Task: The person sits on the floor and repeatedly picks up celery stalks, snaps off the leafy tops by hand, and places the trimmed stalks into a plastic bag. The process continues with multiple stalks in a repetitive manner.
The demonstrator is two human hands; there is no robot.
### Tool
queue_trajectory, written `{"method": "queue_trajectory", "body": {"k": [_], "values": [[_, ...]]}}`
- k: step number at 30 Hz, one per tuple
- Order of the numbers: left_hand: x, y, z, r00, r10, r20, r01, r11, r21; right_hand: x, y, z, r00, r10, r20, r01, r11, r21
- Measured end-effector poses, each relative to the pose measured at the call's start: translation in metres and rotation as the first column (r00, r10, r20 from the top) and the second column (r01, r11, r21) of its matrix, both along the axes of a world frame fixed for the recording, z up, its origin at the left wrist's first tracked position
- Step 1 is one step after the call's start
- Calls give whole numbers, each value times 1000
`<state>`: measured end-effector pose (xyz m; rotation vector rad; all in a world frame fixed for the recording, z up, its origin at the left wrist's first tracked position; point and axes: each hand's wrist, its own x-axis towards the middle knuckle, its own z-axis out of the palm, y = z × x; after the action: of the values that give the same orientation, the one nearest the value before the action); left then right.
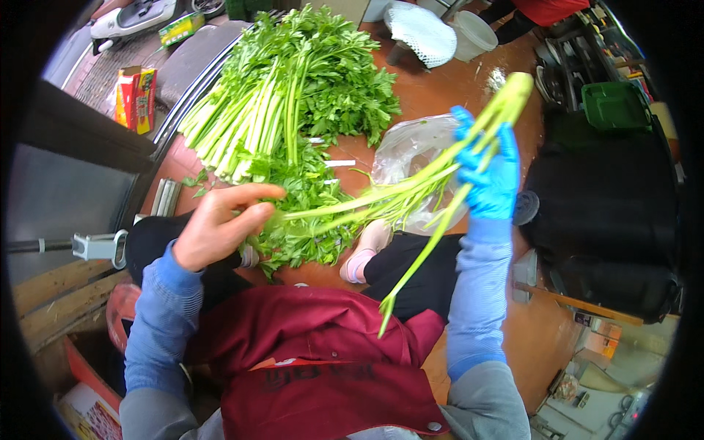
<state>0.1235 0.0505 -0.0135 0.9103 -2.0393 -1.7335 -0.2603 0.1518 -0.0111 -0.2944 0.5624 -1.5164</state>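
My right hand [487, 176], in a blue glove, grips a bunch of celery stalks [434, 165] near its thick pale base, which points up and away. The stalks fan down to the left, and one thin stalk hangs separately towards my apron. My bare left hand [223, 220] is at the blurred far ends of the stalks, thumb and forefinger close together; whether they pinch anything is unclear. Beneath the stalks lies a heap of loose celery leaves [308, 236] on the floor. Behind the bunch is a clear plastic bag [404, 143] with thin green stems [407, 203] at it.
A large pile of leafy celery [291, 82] lies ahead by the door sill. To the right are a black-covered surface [605, 209] and a green tray [616, 104]. A white bucket [473, 36] stands near another person's legs [509, 19]. A cardboard box [136, 99] sits outside.
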Motion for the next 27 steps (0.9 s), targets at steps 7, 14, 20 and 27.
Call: {"method": "queue_trajectory", "body": {"k": [7, 14, 20, 27], "values": [[14, -29, -3, 947, 313, -66, -317, 947, -45, 115, 5, -84, 992, -123, 36, 83, 832, 548], [1, -24, 5, 964, 261, -45, -265, 949, -172, 54, 18, -145, 902, -395, -173, 406, 643, 649], [4, -22, 13, 975, 217, -46, -221, 925, -310, -52, 9, -154, 829, -385, -405, 549, 699, 458], [-2, -45, 11, 982, 115, 146, -24, 856, -516, -34, -27, -170, 884, -3, -467, 369, 618, 694]]}}
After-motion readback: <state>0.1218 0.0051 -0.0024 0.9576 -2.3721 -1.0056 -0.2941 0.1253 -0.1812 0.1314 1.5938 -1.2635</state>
